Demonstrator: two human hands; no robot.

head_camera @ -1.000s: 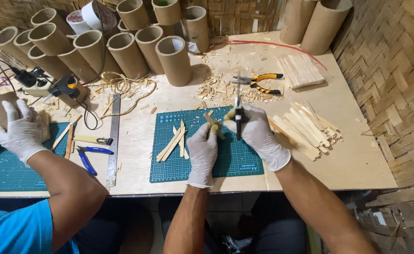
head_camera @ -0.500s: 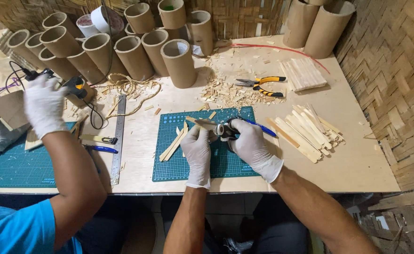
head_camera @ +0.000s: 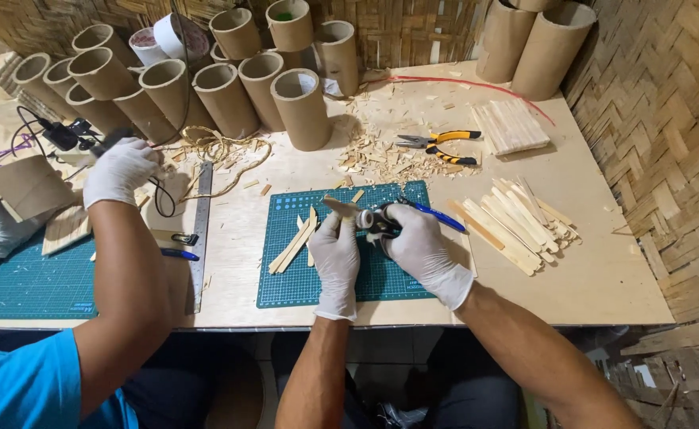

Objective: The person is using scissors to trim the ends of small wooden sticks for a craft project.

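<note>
- the green cutting mat (head_camera: 381,278) on the wooden table (head_camera: 604,278) is taken as the landmark; both forearms are stretched over its near edge, and both hands are gloved in white.
- the left hand (head_camera: 336,253) is held above the mat's middle, fingers curled and pinched on a flat wooden stick (head_camera: 340,206) that is pointed up and to the left.
- the right hand (head_camera: 419,245) is closed around blue-handled snips (head_camera: 401,216) just right of the stick, wrist bent inward; the blades are set at the stick's end, though contact cannot be told.
- a few loose sticks (head_camera: 294,246) are lain on the mat's left part.
- a pile of long sticks (head_camera: 516,222) is spread just right of the mat.
- left of the mat, a steel ruler (head_camera: 199,230) is laid, and a co-worker's gloved hand (head_camera: 119,169) is wrapped around a dark tool.
- beyond the mat, wood scraps (head_camera: 377,155), yellow-handled pliers (head_camera: 441,147) and cardboard tubes (head_camera: 300,107) are seen.
</note>
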